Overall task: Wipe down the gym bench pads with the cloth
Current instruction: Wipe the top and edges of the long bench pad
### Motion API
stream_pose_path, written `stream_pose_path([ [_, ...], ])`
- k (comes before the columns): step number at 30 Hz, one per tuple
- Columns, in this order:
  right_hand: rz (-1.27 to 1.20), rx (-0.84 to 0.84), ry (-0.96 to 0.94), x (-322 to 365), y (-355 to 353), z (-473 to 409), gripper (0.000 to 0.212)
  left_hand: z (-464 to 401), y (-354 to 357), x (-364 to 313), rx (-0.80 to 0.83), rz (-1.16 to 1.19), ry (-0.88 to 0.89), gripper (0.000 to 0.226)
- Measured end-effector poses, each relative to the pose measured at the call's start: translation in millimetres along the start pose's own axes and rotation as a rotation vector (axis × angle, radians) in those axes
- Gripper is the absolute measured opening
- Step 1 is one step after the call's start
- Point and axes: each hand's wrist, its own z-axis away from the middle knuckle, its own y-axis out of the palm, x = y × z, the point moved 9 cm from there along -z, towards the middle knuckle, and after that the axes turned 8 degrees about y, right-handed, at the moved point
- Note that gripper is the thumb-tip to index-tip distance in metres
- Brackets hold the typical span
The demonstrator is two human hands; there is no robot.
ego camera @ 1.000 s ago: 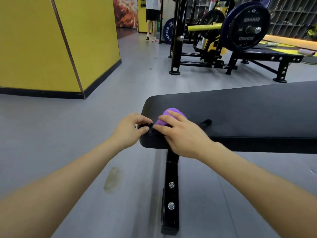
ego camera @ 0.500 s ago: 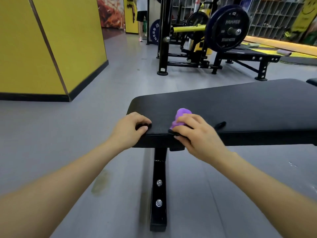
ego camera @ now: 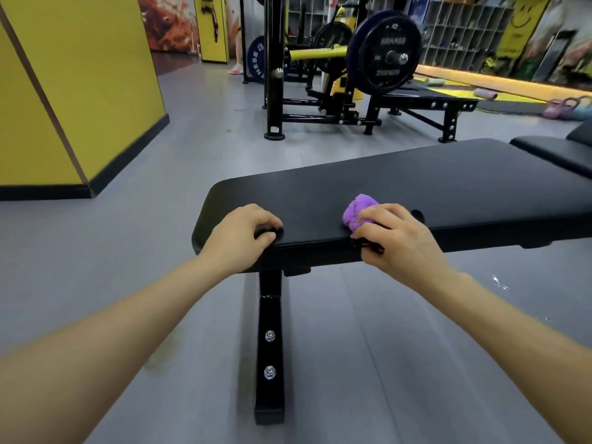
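Observation:
A black bench pad [ego camera: 400,187] stretches across the middle of the view on a black steel leg [ego camera: 270,341]. My right hand [ego camera: 397,238] grips a bunched purple cloth [ego camera: 357,213] and presses it on the pad's near edge. A dark strap or cloth edge shows under its fingers. My left hand [ego camera: 240,235] rests on the pad's near left corner with fingers curled over the edge. A second black pad [ego camera: 557,149] lies at the far right.
A yellow wall block [ego camera: 80,91] stands at left. A black rack with a weight plate [ego camera: 382,52] stands behind the bench. Pastel kettlebells [ego camera: 563,107] sit at far right. A person's leg [ego camera: 237,56] shows far back. Grey floor surrounds the bench.
My right hand has slid the purple cloth to the right along the pad's near edge, away from my left hand. My left hand stays at the pad's left corner.

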Motion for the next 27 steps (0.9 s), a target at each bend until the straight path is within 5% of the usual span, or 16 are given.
stream_pose_path([
  [5,-0.089,0.06,-0.08,68.6,43.6,-19.3,0.022,-4.3,7.4,-13.4,0.031,-0.02,0.025,0.019],
  [27,0.184,0.024,0.173,-92.8,-45.9,38.7,0.027,-63.4,64.1,-144.6,0.121,-0.031,0.221,0.024],
])
